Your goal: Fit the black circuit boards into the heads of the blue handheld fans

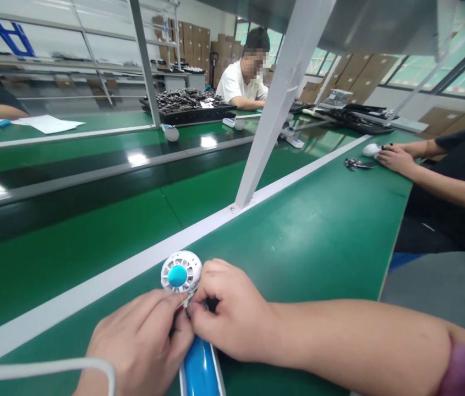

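A small hand-held fan lies on the green bench near me, its round white grille head with a blue hub pointing away and its blue handle pointing toward me. My left hand and my right hand meet at the neck between head and handle. Both pinch something small there with their fingertips; a thin red and pale wire shows between them. The neck itself is hidden by my fingers.
A white slanted post is bolted to the bench ahead. A conveyor belt runs beyond a white strip. A person's hands work at the right; another person sits behind a black parts tray. A white cable crosses bottom left.
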Demonstrator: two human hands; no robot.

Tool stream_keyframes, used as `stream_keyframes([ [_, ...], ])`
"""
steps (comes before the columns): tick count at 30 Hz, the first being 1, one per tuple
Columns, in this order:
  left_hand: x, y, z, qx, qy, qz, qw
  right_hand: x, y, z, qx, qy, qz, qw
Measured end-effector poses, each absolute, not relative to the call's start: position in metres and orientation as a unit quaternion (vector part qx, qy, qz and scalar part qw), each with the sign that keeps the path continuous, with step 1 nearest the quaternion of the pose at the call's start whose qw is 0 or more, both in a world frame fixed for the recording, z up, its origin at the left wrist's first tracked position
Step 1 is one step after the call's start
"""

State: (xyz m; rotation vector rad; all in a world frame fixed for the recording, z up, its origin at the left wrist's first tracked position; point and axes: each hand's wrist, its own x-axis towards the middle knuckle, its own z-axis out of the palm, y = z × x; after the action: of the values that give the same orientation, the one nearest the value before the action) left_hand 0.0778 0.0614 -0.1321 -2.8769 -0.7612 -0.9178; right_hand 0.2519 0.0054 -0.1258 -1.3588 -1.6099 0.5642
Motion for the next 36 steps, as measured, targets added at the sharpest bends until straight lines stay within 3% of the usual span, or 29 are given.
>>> stream_keyframes([
  [9,0.088,0.06,-0.123,-0.915,-0.257,-0.311,0.021,0.254,0.006,-0.124,-0.551,-0.654,0.252,0.454],
  [16,0.086,0.061,-0.114,-0.879,-0.341,-0.283,-0.179,0.261,0.012,-0.126,-0.513,-0.67,0.267,0.465],
  [25,0.077,0.067,-0.118,-0.822,-0.398,-0.284,-0.293,0.261,0.013,-0.128,-0.519,-0.635,0.32,0.475],
  [31,0.078,0.065,-0.113,-0.788,-0.434,-0.317,-0.302,0.267,0.016,-0.133,-0.597,-0.559,0.356,0.452],
  [36,0.074,0.065,-0.111,-0.784,-0.41,-0.372,-0.28,0.265,0.013,-0.136,-0.541,-0.535,0.45,0.467],
])
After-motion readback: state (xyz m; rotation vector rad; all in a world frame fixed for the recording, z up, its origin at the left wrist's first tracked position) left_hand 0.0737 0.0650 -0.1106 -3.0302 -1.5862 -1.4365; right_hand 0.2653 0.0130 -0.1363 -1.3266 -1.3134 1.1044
